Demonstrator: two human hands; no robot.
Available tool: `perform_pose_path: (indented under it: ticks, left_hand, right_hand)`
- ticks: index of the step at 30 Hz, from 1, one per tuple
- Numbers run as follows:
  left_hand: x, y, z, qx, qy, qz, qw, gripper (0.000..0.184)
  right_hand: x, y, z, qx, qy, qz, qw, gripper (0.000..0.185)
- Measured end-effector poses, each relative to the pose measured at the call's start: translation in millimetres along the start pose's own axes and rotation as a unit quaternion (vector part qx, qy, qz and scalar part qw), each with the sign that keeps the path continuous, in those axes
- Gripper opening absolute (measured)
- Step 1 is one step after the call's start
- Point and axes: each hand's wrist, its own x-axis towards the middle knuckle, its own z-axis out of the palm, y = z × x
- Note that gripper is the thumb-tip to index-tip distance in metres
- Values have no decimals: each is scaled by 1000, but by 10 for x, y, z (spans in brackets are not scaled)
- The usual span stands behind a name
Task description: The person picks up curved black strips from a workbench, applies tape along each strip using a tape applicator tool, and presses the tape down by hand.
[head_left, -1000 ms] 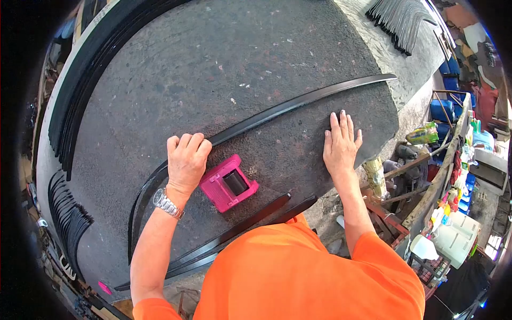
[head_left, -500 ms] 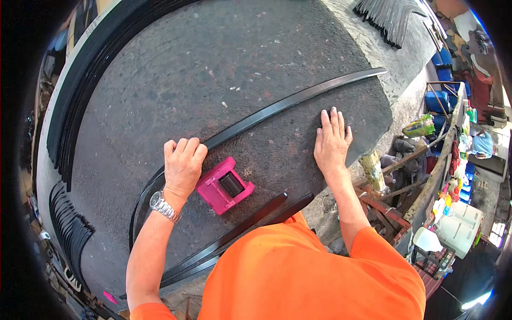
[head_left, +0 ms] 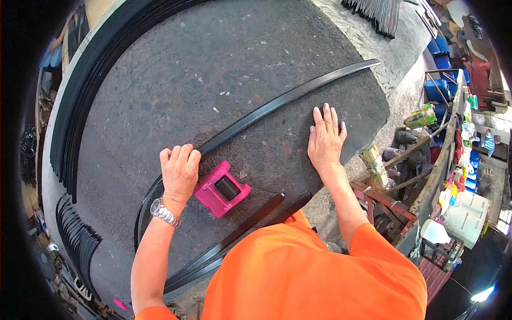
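A long, curved, glossy black strip (head_left: pixel 288 97) lies across the dark, rough tabletop (head_left: pixel 176 69). My left hand (head_left: pixel 180 169), with a metal watch on its wrist, has its fingers curled round this strip near its left part. Beyond that hand the strip bends down toward the lower left. My right hand (head_left: pixel 326 141) rests flat on the tabletop below the strip's right part, fingers stretched out and apart from the strip. Between the hands sits a bright pink plastic holder (head_left: pixel 222 189) with a dark roller-like piece in it, close to my left hand.
Two more black strips (head_left: pixel 250 221) lie along the near edge by my orange shirt. Stacks of curved black strips line the left edge (head_left: pixel 80 106), and another bundle (head_left: pixel 378 16) sits at the top right. Right of the table stand a rusty metal frame (head_left: pixel 386 205) and blue containers (head_left: pixel 438 90).
The whole view has shifted slightly. My left hand keeps its grip on the strip, and my right hand stays flat on the tabletop.
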Motion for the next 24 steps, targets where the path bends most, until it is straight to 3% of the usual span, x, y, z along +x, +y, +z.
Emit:
perform_pose_path:
  ticks: [8,11,18,24]
  left_hand:
    - [-46,22,39,-30,15,-50,998,22]
    - [-71,40,65,-41,34,-70,996,23]
    - [-78,70,111,-53,41,-121,990,22]
    - [-72,72,96,-42,25,-125,991,21]
  right_hand:
    - [-6,26,15,19,26,2,999,51]
    - [7,-59,-272,31,16,-48,998,46]
    - [-537,-877,-693,200,-37,-281,938,47]
    - [-727,-1234,-625,230,-43,-335,913,50]
